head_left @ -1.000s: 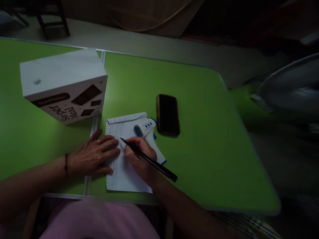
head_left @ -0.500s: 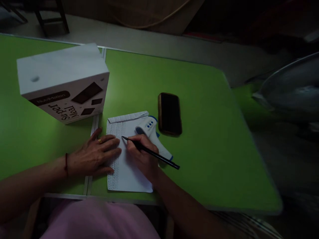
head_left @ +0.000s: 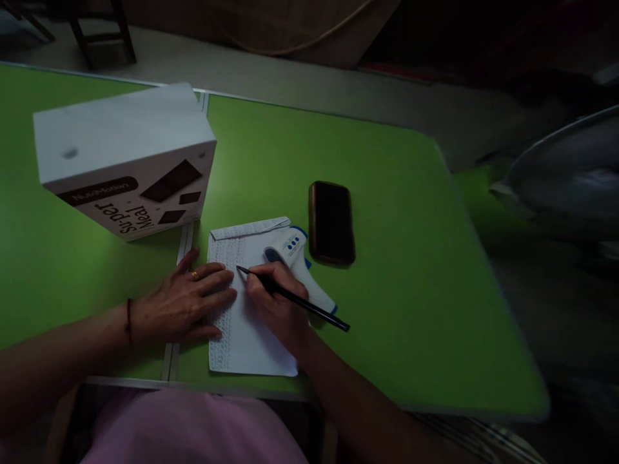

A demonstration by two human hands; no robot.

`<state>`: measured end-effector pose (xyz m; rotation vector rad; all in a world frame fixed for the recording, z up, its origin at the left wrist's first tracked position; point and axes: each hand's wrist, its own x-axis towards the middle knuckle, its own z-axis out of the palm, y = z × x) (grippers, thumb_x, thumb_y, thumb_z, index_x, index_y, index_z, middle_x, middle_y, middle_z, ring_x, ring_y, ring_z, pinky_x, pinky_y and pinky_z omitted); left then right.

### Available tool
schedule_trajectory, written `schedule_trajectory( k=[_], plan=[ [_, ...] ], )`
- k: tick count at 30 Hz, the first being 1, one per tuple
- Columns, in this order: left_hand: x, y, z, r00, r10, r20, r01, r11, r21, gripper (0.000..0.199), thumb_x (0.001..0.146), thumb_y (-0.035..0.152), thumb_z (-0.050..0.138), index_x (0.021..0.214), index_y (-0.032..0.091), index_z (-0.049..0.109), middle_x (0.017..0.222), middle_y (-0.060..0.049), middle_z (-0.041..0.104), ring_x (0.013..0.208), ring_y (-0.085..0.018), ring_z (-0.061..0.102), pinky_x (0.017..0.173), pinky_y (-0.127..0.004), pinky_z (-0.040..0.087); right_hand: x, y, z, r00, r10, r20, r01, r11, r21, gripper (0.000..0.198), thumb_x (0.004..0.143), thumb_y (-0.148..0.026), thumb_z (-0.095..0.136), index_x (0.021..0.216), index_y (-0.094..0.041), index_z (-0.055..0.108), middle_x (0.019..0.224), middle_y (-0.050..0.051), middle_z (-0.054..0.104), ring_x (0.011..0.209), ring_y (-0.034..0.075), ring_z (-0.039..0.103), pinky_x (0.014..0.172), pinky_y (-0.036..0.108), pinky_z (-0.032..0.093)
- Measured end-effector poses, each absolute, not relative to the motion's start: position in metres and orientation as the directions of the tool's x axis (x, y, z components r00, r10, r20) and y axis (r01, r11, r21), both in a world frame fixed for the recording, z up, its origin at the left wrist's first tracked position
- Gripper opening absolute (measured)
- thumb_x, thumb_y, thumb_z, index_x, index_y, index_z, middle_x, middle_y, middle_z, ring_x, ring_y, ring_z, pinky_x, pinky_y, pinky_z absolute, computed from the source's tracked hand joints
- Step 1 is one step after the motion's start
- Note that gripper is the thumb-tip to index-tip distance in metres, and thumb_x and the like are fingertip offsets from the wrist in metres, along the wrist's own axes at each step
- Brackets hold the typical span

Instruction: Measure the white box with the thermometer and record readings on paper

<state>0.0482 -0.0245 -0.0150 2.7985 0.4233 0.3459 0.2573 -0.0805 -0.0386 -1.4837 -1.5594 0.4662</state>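
A white notepad (head_left: 258, 345) lies on the green table, its left side covered in columns of handwriting and its top page folded over. My left hand (head_left: 186, 299) rests flat across the pad's left edge, fingers spread. Between the fingers of my right hand (head_left: 280, 306) is a black pen (head_left: 309, 306), its tip at the paper right of the written columns. A white and blue infrared thermometer (head_left: 309, 277) lies over the pad's right side, partly hidden behind my right hand.
A dark phone in a brown case (head_left: 331, 222) lies right of the thermometer. At the left stands a large white box (head_left: 126, 167) with brown print. The green table (head_left: 411, 277) has a seam near my left hand. A dark stool (head_left: 101, 35) stands beyond the far edge.
The whole view has shifted very slightly. Both hands and the pen hold nearly the same place on the notepad.
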Motion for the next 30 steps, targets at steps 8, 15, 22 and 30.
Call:
schedule_trajectory(
  k=[8, 15, 22, 30],
  plan=[
    [0.0482, -0.0239, -0.0146, 0.927, 0.320, 0.195, 0.253, -0.918, 0.306, 0.050, 0.094, 0.055, 0.061, 0.126, 0.016, 0.058, 0.132, -0.015, 0.061, 0.129, -0.031, 0.050, 0.123, -0.052, 0.014, 0.2548, -0.0792, -0.0381, 0.243, 0.929, 0.280, 0.582, 0.091, -0.808, 0.007, 0.083, -0.026, 0.056, 0.080, -0.022, 0.060, 0.063, -0.003, 0.059, 0.053, 0.014, 0.055, 0.056, 0.029, 0.050],
    [0.0480, -0.0239, -0.0139, 0.930, 0.320, 0.180, 0.253, -0.914, 0.317, 0.054, 0.090, 0.053, 0.068, 0.128, 0.015, 0.057, 0.134, -0.015, 0.061, 0.131, -0.032, 0.049, 0.123, -0.054, 0.010, 0.2549, -0.0794, -0.0366, 0.210, 0.936, 0.282, 0.578, 0.113, -0.808, 0.006, 0.085, -0.025, 0.055, 0.082, -0.022, 0.059, 0.067, -0.002, 0.061, 0.056, 0.014, 0.055, 0.059, 0.028, 0.049],
    [0.0476, -0.0238, -0.0137, 0.928, 0.318, 0.194, 0.251, -0.919, 0.305, 0.052, 0.092, 0.053, 0.066, 0.127, 0.015, 0.057, 0.133, -0.015, 0.061, 0.130, -0.031, 0.049, 0.123, -0.052, 0.012, 0.2565, -0.0795, -0.0364, 0.199, 0.943, 0.267, 0.583, 0.105, -0.805, 0.007, 0.083, -0.025, 0.055, 0.078, -0.023, 0.059, 0.064, -0.003, 0.060, 0.055, 0.014, 0.054, 0.056, 0.029, 0.048],
    [0.0474, -0.0231, -0.0145, 0.928, 0.316, 0.198, 0.248, -0.920, 0.303, 0.052, 0.092, 0.054, 0.064, 0.127, 0.016, 0.057, 0.133, -0.015, 0.061, 0.130, -0.031, 0.049, 0.124, -0.052, 0.010, 0.2560, -0.0790, -0.0369, 0.210, 0.934, 0.288, 0.583, 0.117, -0.804, 0.006, 0.083, -0.024, 0.055, 0.079, -0.022, 0.059, 0.063, -0.003, 0.059, 0.054, 0.014, 0.055, 0.057, 0.028, 0.049]
  ],
)
